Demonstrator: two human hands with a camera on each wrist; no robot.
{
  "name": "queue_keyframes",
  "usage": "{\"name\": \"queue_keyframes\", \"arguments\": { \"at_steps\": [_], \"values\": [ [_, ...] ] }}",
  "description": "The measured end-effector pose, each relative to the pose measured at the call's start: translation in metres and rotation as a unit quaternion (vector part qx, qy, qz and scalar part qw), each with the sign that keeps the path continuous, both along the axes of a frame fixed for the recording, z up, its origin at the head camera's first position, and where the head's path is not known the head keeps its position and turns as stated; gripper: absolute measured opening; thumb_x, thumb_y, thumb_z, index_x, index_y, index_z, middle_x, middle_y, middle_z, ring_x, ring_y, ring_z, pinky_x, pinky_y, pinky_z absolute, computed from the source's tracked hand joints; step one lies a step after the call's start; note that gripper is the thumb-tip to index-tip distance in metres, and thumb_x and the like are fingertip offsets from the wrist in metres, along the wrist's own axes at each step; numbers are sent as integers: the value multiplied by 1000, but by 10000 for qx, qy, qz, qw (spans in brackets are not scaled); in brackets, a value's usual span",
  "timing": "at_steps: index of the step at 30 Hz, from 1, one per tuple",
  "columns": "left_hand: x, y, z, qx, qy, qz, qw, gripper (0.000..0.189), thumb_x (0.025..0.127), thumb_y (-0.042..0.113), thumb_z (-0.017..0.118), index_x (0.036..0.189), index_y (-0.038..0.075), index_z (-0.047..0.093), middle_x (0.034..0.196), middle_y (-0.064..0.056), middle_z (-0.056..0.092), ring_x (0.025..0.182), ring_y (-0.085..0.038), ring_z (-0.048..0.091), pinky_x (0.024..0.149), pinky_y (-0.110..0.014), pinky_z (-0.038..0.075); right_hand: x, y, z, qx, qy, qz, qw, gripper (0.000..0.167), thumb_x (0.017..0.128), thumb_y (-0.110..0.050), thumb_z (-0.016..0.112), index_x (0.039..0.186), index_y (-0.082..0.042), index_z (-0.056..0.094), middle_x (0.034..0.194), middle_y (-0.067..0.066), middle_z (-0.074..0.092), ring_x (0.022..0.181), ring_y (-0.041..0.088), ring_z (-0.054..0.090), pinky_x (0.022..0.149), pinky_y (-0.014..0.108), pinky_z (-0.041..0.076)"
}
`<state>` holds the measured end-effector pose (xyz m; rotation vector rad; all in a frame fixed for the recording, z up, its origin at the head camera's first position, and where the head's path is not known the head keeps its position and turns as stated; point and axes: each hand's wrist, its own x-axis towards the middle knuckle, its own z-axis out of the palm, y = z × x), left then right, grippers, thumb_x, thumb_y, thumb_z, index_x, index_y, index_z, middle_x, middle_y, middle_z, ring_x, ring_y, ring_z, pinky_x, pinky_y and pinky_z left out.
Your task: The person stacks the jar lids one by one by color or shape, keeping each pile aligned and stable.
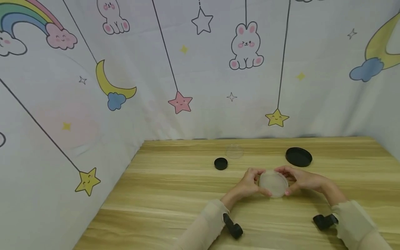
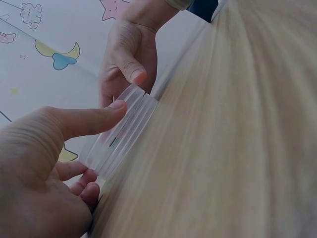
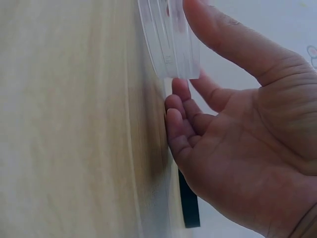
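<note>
The left hand [image 1: 252,184] holds a clear round dish [image 1: 273,184] by its one side, with the thumb at the near edge and the fingers around the far side. The right hand [image 1: 301,180] holds the same dish from the opposite side in a similar way, thumb near and fingers far, so the dish is between the two hands. From the wrist views I see that its wall has several ridges. It is just over the table [image 1: 168,198] or touching it; I cannot tell which.

Beyond the right hand, a wide black lid [image 1: 298,157] lies on the table. Beyond the left hand there is a small black cap [image 1: 221,164], and just behind it, a little to the right, a clear disc [image 1: 234,151], very faint to the eye.

On each wrist, by the pale sleeves [image 1: 204,225], sits a black device [image 1: 232,227]. Behind the table hangs a white cloth [image 1: 212,118] with drawings: rabbits, moons, stars and a rainbow [image 1: 28,17].
</note>
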<state>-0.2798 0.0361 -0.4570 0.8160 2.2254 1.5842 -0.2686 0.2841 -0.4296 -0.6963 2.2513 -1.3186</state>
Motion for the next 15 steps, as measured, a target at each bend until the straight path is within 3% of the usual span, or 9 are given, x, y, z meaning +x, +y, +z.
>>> {"name": "queue_keyframes", "arguments": {
  "at_steps": [5,15],
  "values": [
    [1,0,0,-166,-169,180,9996,71,72,0,88,136,-2,57,117,4,46,99,-4,39,86,-21,37,0,1,-1,52,-15,-21,10000,85,83,-12,83,143,15,30,137,29,44,122,31,47,91,18,44],
    [0,0,-1,-235,-30,159,9996,73,72,1,89,137,-4,56,114,3,48,98,-4,37,87,-20,36,-2,1,-1,31,-66,-25,10000,86,83,-11,83,145,15,28,139,29,43,122,31,46,91,19,45]
  ]
}}
